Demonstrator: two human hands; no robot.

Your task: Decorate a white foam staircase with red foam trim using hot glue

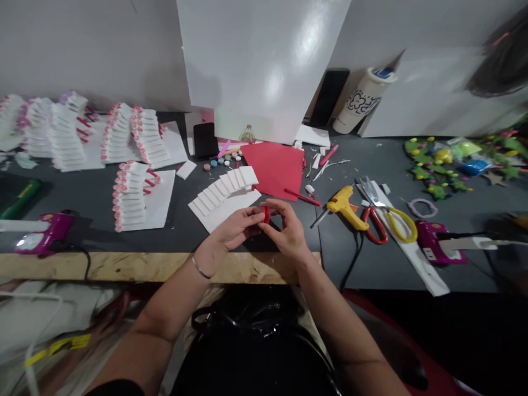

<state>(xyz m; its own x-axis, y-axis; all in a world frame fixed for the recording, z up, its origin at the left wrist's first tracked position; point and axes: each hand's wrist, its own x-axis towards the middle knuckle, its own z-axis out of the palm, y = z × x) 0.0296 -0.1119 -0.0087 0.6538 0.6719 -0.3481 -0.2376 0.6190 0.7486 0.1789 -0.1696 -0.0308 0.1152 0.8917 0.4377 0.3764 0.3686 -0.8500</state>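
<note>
Above the near edge of the table, both hands hold a small red strip or piece (pixel 266 215) between their fingertips. My left hand (pixel 236 228) pinches it from the left, and my right hand (pixel 287 228) curves its thumb and fingers around it from the right. Fingers partly hide its shape. Just beyond my left hand, a fan of white overlapping strips (pixel 223 190) lies on a white card (pixel 212 220). Behind my hands is a red sheet (pixel 274 168), with a thin red stick (pixel 303 197) at its lower right corner.
Right of my hands lie a yellow glue gun (pixel 346 208) and scissors (pixel 373 206) with red and yellow handles. Finished-looking white-and-pink fans (pixel 132 198) line the left. A white cup (pixel 358 102) and a phone (pixel 330 96) stand at the back; purple power blocks (pixel 439 242) sit at both sides.
</note>
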